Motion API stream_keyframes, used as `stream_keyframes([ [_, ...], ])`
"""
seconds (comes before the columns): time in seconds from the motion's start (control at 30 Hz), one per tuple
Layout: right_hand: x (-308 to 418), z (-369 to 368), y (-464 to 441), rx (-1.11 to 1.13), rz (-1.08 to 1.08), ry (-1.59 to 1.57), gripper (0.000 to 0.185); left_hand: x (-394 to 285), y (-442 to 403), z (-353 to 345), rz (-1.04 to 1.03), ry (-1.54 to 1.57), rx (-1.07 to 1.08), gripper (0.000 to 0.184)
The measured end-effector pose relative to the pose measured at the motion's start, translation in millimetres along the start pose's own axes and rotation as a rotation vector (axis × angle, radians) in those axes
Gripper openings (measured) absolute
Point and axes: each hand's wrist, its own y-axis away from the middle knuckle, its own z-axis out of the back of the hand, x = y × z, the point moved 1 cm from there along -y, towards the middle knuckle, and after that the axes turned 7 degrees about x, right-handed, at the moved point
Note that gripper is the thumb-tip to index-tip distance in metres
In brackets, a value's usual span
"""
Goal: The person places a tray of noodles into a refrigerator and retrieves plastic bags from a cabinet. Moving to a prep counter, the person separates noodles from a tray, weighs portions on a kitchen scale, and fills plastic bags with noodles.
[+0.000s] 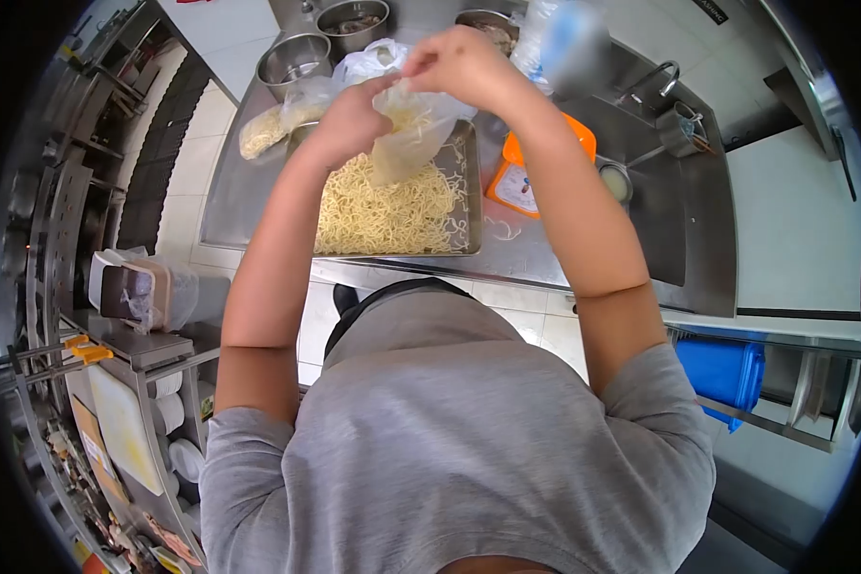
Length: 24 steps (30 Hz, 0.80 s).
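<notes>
A clear plastic bag [407, 143] with some noodles inside hangs between my hands above a metal tray [476, 206]. My left hand [356, 122] grips the bag near its top on the left. With fingers pinched together, my right hand [457, 69] holds the bag's upper edge. Loose yellow noodles [383, 215] cover much of the tray, and the bag's lower end reaches down to them. Just right of the tray stands an orange kitchen scale [517, 187]. Left of the tray lies a filled bag of noodles [261, 132].
Steel bowls [295, 62] stand at the back left of the steel counter [225, 191]. On the right are a sink [660, 220] and a faucet [655, 81]. A few stray noodle strands [500, 230] lie beside the tray. A blue bin [732, 378] sits low at the right.
</notes>
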Motion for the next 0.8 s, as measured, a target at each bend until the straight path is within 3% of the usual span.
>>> stream_keyframes([
  [0.1, 24.7, 3.5, -9.9, -0.003, 0.049, -0.234, 0.035, -7.3, 6.8, 11.4, -0.002, 0.061, -0.044, 0.065],
  [0.2, 20.8, -8.9, -17.4, -0.157, -0.132, -0.145, 0.047, -11.1, 24.9, 39.5, -0.056, 0.118, -0.078, 0.065],
  [0.23, 4.6, -20.2, -24.7, -0.060, -0.090, -0.405, 0.060, -14.8, 35.4, 51.2, -0.042, 0.117, -0.171, 0.064],
  [0.33, -35.7, -55.5, -28.3, -0.077, -0.235, -0.660, 0.071, -5.7, 74.7, 103.3, -0.009, 0.047, -0.410, 0.065],
  [0.4, -51.6, -89.9, -22.4, 0.145, -0.414, -0.298, 0.074, 15.9, 97.2, 138.2, 0.037, 0.107, -0.534, 0.067],
  [0.47, -84.0, -175.1, -13.5, 0.216, -0.335, 0.114, 0.076, 39.7, 105.3, 154.7, 0.064, 0.165, -0.560, 0.068],
  [0.53, -67.8, -233.4, 2.3, 0.171, -0.278, 0.173, 0.073, 62.0, 96.1, 152.7, 0.133, 0.177, -0.513, 0.069],
  [0.63, -35.6, -255.7, 5.0, 0.306, -0.327, 0.498, 0.065, 124.7, 78.6, 148.4, 0.208, 0.121, -0.442, 0.069],
  [0.73, -60.7, -241.0, -13.7, 0.318, -0.362, 0.110, 0.057, 138.8, 83.4, 172.1, 0.204, 0.166, -0.416, 0.069],
  [0.8, -61.9, -206.0, -21.2, 0.214, -0.300, 0.063, 0.053, 155.5, 94.8, 182.1, 0.238, 0.175, -0.372, 0.068],
])
